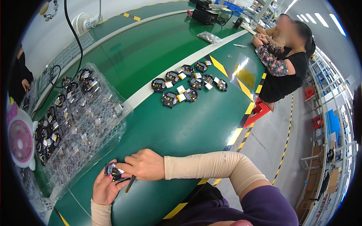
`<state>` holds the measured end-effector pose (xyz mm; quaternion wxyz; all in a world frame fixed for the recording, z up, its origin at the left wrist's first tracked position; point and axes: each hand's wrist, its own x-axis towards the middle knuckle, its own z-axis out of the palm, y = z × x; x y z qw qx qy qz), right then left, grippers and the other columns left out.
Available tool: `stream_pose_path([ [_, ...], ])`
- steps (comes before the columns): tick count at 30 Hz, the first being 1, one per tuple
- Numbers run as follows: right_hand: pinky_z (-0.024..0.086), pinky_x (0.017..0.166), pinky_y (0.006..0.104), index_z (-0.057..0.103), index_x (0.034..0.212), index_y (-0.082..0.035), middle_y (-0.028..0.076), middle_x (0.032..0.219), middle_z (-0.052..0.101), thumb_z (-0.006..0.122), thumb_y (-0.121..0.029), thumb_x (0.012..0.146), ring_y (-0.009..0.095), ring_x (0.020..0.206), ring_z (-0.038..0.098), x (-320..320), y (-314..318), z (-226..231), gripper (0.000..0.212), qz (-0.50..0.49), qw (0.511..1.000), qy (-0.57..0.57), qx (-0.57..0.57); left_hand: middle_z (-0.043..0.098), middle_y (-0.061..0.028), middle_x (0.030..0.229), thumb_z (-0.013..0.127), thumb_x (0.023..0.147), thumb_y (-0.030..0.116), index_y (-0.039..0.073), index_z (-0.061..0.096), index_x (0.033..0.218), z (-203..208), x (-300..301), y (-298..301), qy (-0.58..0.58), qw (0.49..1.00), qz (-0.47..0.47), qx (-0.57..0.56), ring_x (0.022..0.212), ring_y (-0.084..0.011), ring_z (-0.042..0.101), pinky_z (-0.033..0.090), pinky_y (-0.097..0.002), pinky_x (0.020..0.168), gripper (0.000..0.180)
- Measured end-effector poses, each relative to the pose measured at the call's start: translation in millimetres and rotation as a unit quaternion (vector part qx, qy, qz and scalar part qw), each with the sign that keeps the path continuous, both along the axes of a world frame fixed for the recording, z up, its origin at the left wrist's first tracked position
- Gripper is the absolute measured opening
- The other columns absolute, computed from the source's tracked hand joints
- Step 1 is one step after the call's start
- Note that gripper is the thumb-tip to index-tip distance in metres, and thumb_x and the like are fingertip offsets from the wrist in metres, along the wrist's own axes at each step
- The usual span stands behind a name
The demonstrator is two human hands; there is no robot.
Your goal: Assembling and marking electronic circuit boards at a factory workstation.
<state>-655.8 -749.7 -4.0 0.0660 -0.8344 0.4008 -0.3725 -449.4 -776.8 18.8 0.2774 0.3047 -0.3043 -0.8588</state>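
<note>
My left hand (104,188) grips a small round black electronic housing (113,171) with a pale part showing inside. It is held low over the green bench, beside a clear plastic tray (90,124). My right hand (145,165) reaches across from the right, with its fingers closed and fingertips at the housing. A slim dark tool (130,184) with a brass-coloured end sticks out beneath the right palm; its exact kind is unclear. The fingers partly cover the housing. Farther up the bench lies a group of similar black housings (169,99) with silver battery packs (181,89) attached.
More housings (49,130) sit in and around stacked clear trays at left, near a pink-and-white fan (22,139). A black cable (77,37) hangs over the trays. Yellow-black tape (234,136) marks the bench edge. Co-workers (288,64) sit at far right; a bag (209,37) lies farther off.
</note>
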Motion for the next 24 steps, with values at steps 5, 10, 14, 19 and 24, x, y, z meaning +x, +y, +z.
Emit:
stream_pose_path([
  [5, 0.042, 0.045, 0.0325, 0.054, 0.101, -0.006, 0.006, 0.064, 0.050, 0.058, -0.029, 0.081, 0.021, 0.053, 0.054, 0.5, 0.2, -1.0, 0.031, -0.002, 1.000, -0.003, -0.007, 0.046, -0.0174, 0.123, 0.042, 0.090, 0.006, -0.002, 0.027, 0.134, -1.2, 0.7, -0.4, 0.006, 1.000, -0.005, -0.002, 0.109, -0.0343, 0.052, 0.048, -0.0481, 0.089, 0.047],
  [10, 0.042, 0.045, 0.0327, 0.054, 0.100, -0.006, 0.006, 0.064, 0.050, 0.059, -0.029, 0.080, 0.021, 0.053, 0.054, 0.4, -0.1, -1.7, 0.031, -0.001, 1.000, -0.008, -0.011, 0.047, -0.0178, 0.122, 0.042, 0.090, 0.007, -0.001, 0.028, 0.134, -3.5, 1.4, -0.5, 0.008, 1.000, -0.004, -0.004, 0.109, -0.0333, 0.052, 0.048, -0.0477, 0.089, 0.047],
  [14, 0.042, 0.045, 0.0328, 0.054, 0.099, -0.006, 0.006, 0.064, 0.050, 0.059, -0.029, 0.080, 0.021, 0.053, 0.054, 0.1, -0.3, -1.2, 0.030, 0.001, 1.000, -0.010, -0.011, 0.048, -0.0179, 0.121, 0.042, 0.090, 0.007, -0.002, 0.028, 0.133, -2.2, 0.9, -0.4, 0.009, 1.000, -0.009, -0.006, 0.108, -0.0327, 0.053, 0.048, -0.0472, 0.089, 0.046],
  [19, 0.041, 0.045, 0.0325, 0.054, 0.099, -0.006, 0.006, 0.064, 0.050, 0.059, -0.029, 0.080, 0.021, 0.053, 0.054, 0.3, -0.2, -1.9, 0.030, 0.000, 1.000, -0.010, -0.014, 0.048, -0.0178, 0.121, 0.041, 0.090, 0.007, -0.002, 0.028, 0.133, -1.1, 0.1, -0.3, 0.008, 1.000, -0.009, -0.008, 0.108, -0.0328, 0.053, 0.048, -0.0470, 0.090, 0.046],
  [24, 0.041, 0.045, 0.0325, 0.054, 0.099, -0.006, 0.006, 0.064, 0.050, 0.059, -0.028, 0.080, 0.021, 0.053, 0.054, 0.1, -0.2, -1.7, 0.030, 0.002, 1.000, -0.011, -0.010, 0.047, -0.0177, 0.122, 0.040, 0.091, 0.006, -0.002, 0.027, 0.134, -2.3, 0.6, -0.2, 0.010, 1.000, -0.006, -0.005, 0.109, -0.0332, 0.052, 0.048, -0.0471, 0.090, 0.046],
])
